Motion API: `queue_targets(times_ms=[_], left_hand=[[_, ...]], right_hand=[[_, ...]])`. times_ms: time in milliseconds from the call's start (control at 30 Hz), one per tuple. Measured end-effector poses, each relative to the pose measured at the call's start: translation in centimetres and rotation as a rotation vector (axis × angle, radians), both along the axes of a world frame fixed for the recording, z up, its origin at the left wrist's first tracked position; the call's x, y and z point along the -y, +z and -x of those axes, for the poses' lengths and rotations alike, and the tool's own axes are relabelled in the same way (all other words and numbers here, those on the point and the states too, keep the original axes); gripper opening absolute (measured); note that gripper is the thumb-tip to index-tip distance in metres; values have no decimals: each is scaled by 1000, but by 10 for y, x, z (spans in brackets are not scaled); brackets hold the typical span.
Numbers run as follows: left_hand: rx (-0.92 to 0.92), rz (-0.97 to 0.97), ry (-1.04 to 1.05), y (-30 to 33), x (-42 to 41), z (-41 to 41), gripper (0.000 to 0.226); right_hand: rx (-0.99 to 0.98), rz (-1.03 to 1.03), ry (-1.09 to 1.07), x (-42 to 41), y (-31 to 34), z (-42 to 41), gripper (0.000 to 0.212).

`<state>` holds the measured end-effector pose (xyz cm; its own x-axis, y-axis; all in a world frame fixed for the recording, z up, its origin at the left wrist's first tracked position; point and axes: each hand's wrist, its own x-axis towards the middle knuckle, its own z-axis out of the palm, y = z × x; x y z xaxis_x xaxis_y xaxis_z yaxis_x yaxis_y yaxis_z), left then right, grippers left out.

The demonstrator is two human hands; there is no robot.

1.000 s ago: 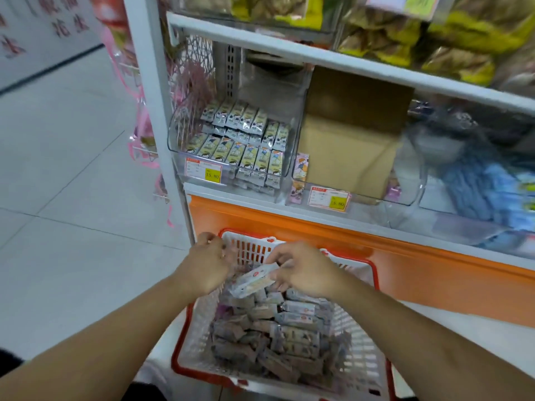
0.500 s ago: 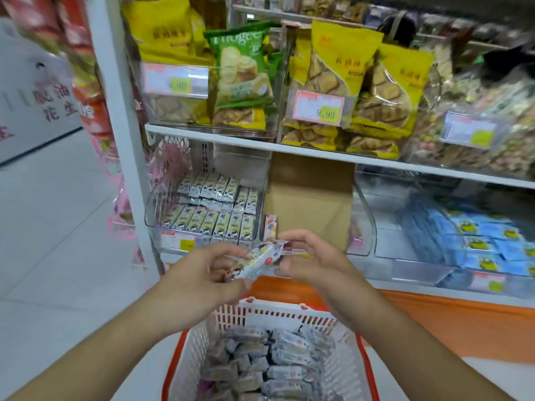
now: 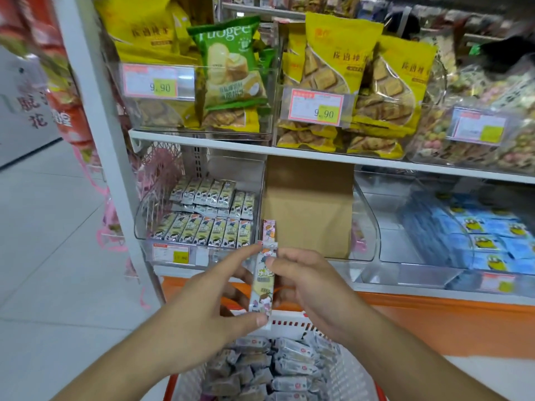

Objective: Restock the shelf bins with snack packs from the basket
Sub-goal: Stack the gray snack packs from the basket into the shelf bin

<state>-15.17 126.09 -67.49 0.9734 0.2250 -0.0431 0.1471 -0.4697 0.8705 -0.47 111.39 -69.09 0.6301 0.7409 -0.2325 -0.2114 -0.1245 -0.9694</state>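
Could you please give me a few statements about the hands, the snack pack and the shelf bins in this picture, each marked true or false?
1. Both the left hand and the right hand hold one snack pack above the basket. True.
2. The basket is empty. False: it holds many wrapped packs.
3. The clear bin at lower left holds rows of small packs. True.
4. The snack pack is held lying flat and level. False: it stands roughly upright.
5. A cardboard box sits in the middle bin. True.
6. The price tags on the upper shelf read 5.50. False: they read 9.90.
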Motion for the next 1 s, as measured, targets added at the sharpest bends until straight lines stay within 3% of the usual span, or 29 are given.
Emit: queue_targets(times_ms=[133, 267, 333, 433, 500, 700, 833, 1000], left_hand=[[-43, -56, -14, -3, -10, -4, 104], [-27, -142, 27, -1, -31, -14, 99], [-10, -211, 71, 1, -50, -24, 98], [7, -342, 124, 4, -90, -53, 97], [-16, -445, 122, 4, -117, -81, 99], [-165, -753, 107, -10, -172, -180, 112], [-128, -757, 11, -22, -193, -222, 97], [-281, -783, -35, -36, -210, -249, 100]], right_hand=[[52, 38, 37, -12, -5, 1, 49], [127, 108, 45, -26, 0, -9, 34], [414, 244, 16, -33, 7, -22, 38], [981, 365, 57, -43, 15, -43, 63], [1116, 413, 200, -50, 6, -53, 79], [1141, 466, 327, -54, -15, -64, 89], [1112, 475, 329, -54, -12, -65, 89], [1134, 485, 328, -53, -13, -64, 89]])
